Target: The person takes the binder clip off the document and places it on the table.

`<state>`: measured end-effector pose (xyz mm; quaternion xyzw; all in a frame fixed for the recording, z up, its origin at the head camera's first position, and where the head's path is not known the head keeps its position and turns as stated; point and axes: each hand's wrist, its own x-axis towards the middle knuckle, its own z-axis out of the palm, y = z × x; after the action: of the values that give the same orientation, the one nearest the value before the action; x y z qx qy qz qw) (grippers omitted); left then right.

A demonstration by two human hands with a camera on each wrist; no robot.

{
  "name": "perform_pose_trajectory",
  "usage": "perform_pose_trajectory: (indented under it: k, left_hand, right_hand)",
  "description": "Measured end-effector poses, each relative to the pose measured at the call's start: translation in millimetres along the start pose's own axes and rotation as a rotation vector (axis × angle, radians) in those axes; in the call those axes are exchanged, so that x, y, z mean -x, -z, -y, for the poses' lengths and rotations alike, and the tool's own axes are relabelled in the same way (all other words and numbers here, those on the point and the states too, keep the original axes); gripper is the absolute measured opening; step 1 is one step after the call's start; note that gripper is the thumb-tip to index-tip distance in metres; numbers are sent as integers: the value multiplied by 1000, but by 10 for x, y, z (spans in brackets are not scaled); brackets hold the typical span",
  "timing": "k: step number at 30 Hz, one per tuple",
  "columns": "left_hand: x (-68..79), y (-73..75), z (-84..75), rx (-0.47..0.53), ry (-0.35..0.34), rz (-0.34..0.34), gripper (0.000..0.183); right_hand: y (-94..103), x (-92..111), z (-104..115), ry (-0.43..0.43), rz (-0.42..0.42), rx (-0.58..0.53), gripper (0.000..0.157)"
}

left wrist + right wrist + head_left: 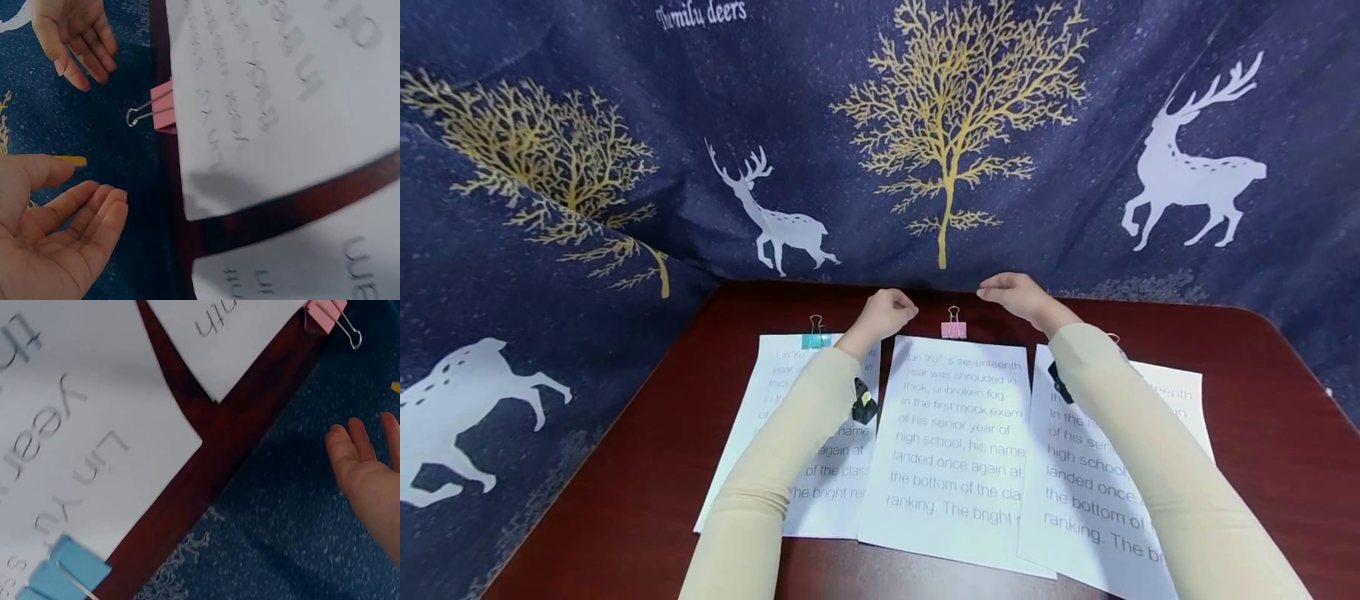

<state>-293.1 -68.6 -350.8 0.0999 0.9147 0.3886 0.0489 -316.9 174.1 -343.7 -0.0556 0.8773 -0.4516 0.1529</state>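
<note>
A pink binder clip (953,330) sits at the top edge of the middle printed stack of paper (955,450), its wire handles pointing away from the page. My left hand (886,315) hovers to the left of this clip, fingers loosely bent and holding nothing. On the clip's other side is my right hand (1018,298), also holding nothing, fingers relaxed. In the left wrist view both hands are apart from the pink clip (164,107). A teal binder clip (816,340) grips the top of the left paper stack (737,450).
The right paper stack (1180,400) bears a blue clip (69,572), mostly hidden behind my right forearm in the head view. The papers lie on a dark red table (1262,383). A navy cloth (1045,217) with deer and trees hangs behind it.
</note>
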Motion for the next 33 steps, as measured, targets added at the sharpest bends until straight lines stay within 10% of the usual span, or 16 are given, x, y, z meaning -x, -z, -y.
perform_pose_trajectory:
  k: [18, 33]
  left_hand:
    - [-94, -230, -434, 56, -39, 40, 20]
    - [-72, -482, -485, 132, -33, 49, 23]
  right_hand:
    - [515, 381, -112, -6, -57, 92, 54]
    - [807, 606, -339, -24, -77, 134, 63]
